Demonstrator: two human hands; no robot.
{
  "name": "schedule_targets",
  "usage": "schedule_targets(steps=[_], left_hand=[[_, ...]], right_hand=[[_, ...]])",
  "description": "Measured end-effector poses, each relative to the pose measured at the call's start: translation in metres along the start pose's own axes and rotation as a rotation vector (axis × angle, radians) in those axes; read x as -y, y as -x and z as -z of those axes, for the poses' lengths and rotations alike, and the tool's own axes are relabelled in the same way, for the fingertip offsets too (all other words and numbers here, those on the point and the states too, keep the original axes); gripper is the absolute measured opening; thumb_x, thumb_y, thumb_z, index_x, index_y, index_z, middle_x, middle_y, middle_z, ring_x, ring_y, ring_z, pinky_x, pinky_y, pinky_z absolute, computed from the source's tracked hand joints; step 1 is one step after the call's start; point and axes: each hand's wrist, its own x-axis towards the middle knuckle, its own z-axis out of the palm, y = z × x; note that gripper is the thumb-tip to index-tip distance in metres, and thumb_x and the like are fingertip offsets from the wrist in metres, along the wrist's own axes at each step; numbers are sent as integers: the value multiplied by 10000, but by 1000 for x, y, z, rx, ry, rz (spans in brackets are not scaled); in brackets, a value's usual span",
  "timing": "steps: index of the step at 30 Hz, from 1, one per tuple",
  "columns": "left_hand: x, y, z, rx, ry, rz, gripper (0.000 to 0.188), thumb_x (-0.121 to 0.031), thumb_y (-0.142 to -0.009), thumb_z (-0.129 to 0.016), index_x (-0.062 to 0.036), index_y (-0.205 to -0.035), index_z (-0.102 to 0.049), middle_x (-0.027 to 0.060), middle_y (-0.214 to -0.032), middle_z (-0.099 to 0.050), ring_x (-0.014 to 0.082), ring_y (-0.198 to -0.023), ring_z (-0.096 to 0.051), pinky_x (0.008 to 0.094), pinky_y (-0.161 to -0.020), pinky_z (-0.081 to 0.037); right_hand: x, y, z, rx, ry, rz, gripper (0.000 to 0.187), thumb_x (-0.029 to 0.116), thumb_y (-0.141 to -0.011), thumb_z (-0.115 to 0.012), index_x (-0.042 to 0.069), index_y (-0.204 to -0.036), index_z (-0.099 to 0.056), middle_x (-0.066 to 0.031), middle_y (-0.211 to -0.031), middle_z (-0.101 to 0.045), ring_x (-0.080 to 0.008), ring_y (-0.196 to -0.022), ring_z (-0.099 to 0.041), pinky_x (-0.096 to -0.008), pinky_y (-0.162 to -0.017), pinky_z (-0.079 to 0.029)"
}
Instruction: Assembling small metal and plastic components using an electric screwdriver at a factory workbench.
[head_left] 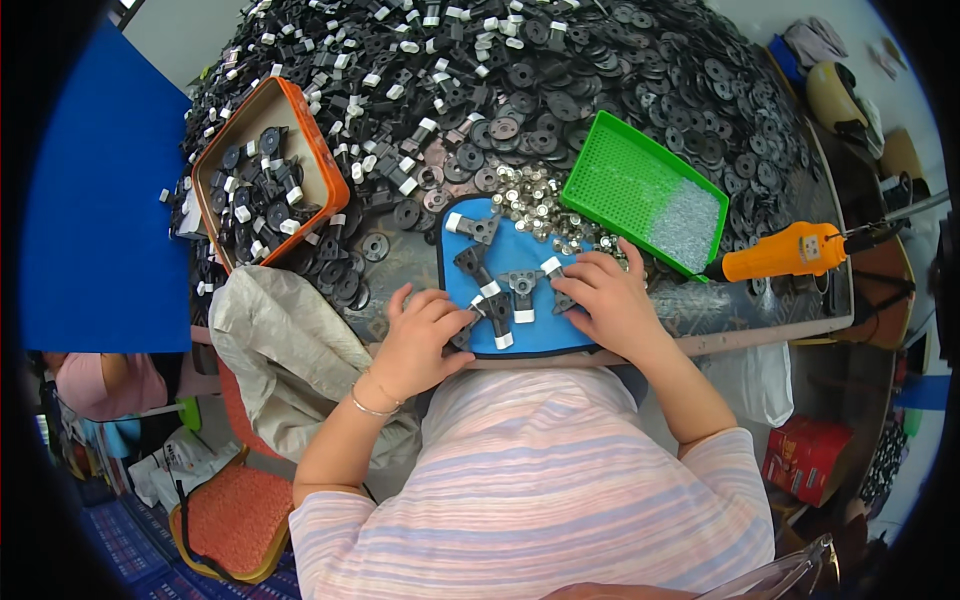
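Note:
A blue mat (pixel 515 250) lies at the table's front edge with several black plastic parts with white tips (pixel 522 288) spread over it. My left hand (pixel 420 338) is at the mat's left edge, its fingers curled round a black part with a white tip (pixel 465 335), mostly hidden by them. On the mat's right side my right hand (pixel 612 300) has its thumb and fingers on another such part (pixel 553 268), whose white tip points away from me. Between the hands, two of the parts lie close together and overlap.
Black parts and discs (pixel 540 75) are heaped across the back. Small metal pieces (pixel 535 200) lie behind the mat. A green tray (pixel 625 160) holds small clear or silvery bits. An orange power screwdriver (pixel 785 253) is at right, an orange-rimmed box (pixel 320 150) of parts at left.

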Motion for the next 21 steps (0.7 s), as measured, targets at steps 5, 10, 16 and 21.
schedule_targets(steps=[5,10,16,21], left_hand=[[7,0,28,-125,111,51,458,-176,-569,-781,-107,-991,-618,63,-924,-592,264,-993,-531,439,-941,-313],[7,3,19,-285,394,236,444,-191,-586,-801,-63,-951,-582,79,-909,-588,271,-930,-525,382,-883,-354],[-6,-3,-25,-523,327,170,477,-246,-675,-772,-72,-1062,-555,69,-925,-565,237,-920,-513,422,-939,-307],[-1,-4,-21,-348,38,97,534,-256,-766,-694,-95,-1240,-507,49,-1004,-580,239,-990,-512,509,-1010,-212]], right_hand=[[6,-4,-8,-49,-16,5,424,165,-617,-767,164,-1021,-638,14,-1052,-606,-187,-1078,-531,-548,-1039,-231],[14,-9,-18,-38,-25,-51,430,178,-634,-767,157,-1042,-631,6,-1058,-599,-192,-1056,-535,-554,-1039,-228],[15,5,16,-24,-52,-173,516,189,-648,-774,113,-1128,-601,-67,-1107,-573,-262,-1079,-511,-416,-937,-354],[8,23,10,28,-39,-231,517,170,-648,-771,103,-1131,-601,-77,-1090,-573,-266,-1062,-518,-409,-905,-374]])
